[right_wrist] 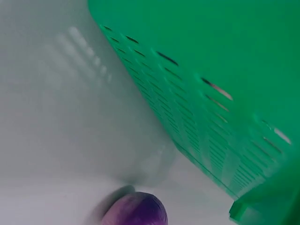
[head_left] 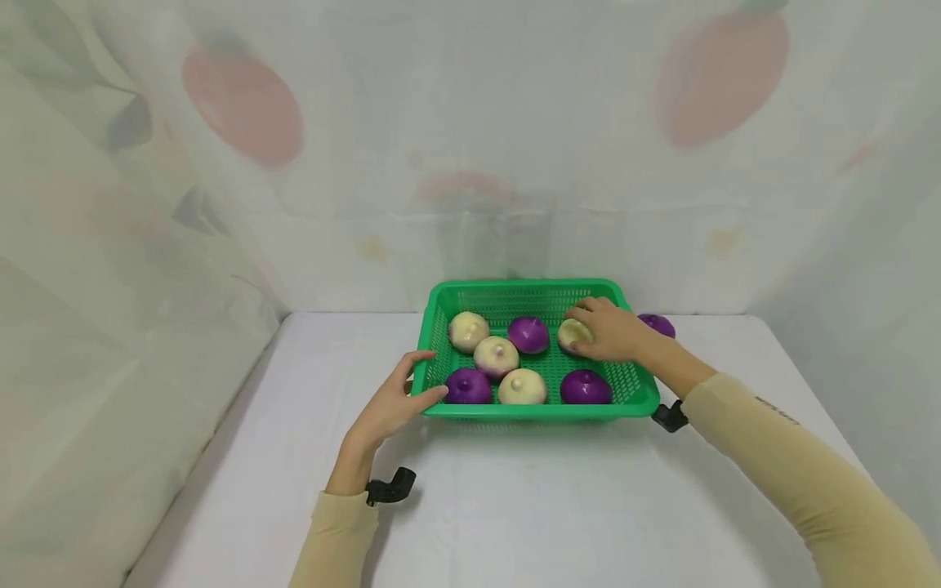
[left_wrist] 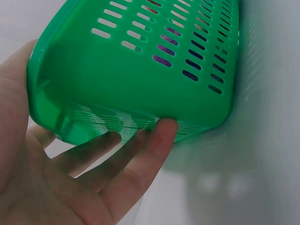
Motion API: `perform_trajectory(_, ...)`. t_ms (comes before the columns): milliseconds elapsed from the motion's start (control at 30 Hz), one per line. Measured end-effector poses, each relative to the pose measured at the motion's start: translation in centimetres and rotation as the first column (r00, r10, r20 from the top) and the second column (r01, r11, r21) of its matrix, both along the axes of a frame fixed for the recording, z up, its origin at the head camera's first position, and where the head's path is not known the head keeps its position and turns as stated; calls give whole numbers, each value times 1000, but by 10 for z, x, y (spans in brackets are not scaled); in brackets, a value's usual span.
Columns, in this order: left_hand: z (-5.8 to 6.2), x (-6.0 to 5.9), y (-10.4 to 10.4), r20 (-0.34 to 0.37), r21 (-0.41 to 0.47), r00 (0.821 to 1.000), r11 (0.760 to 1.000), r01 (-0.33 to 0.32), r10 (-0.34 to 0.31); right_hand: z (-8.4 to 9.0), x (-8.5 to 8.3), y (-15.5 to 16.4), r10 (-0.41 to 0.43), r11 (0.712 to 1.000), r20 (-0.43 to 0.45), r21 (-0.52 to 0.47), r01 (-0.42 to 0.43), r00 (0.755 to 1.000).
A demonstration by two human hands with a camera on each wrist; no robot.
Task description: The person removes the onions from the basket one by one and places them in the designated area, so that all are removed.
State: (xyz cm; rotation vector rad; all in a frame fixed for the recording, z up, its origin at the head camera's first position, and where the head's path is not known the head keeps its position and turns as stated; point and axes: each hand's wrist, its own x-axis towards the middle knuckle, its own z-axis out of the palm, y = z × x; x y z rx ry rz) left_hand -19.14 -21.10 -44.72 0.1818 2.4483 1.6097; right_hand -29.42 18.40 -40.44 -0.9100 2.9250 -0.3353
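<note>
One white worktop (head_left: 507, 506) carries everything, and on it, toward the far edge, sits a green perforated plastic basket (head_left: 529, 411). Its thin, slotted walls look light and slightly flexible, so it would probably skid if pushed on one side; the rolled rim near a corner seems the surest hold. That is where the person's left grip (head_left: 385, 407) has it, thumb at the rim and fingertips against the outer wall at the near left corner. Inside the basket, toward its right end, the right grip (head_left: 612, 333) is closed around a pale turnip (head_left: 575, 336), which sits partly hidden under the fingers. Six others lie in the basket: three more white-side up, one of them the central turnip (head_left: 496, 358), and three purple-side up, including the near-right turnip (head_left: 586, 387). One purple turnip (head_left: 657, 325) lies outside, just beyond the basket's right end. Their glossy skins look smooth and rather slippery, their bodies firm, perhaps fairly light; they would likely roll when nudged. Fingers spread round the widest part should hold best, since the small pointed nub offers little purchase.
</note>
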Motion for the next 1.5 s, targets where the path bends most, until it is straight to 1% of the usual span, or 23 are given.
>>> perform_trajectory(233, -2, 0, 1, -1, 2, 1000, 1000, 4, -4, -6, -1, -6, 42, 998, 2, 49, -42, 999)
perform_trajectory(367, -4, 0, 1, -5, 1, 1000, 1000, -1, 1, -8, -2, -8, 50, 995, 21, 86, -51, 999)
perform_trajectory(700, -1, 1, 1, -9, 1, 1000, 1000, -9, 9, -10, -4, -12, 70, 982, 55, 171, -79, 996)
perform_trajectory(1100, -1, 1, 0, -13, -7, 1000, 1000, -13, 13, -12, -3, -14, 96, 984, 36, 145, -100, 995)
perform_trajectory(1300, -4, 0, -1, -11, -8, 1000, 1000, -16, 16, -12, -1, -13, 112, 989, 56, 94, -117, 992)
perform_trajectory(1500, -3, 0, 0, -18, -14, 1000, 1000, -13, 13, -10, -1, -13, 112, 988, 61, 100, -118, 992)
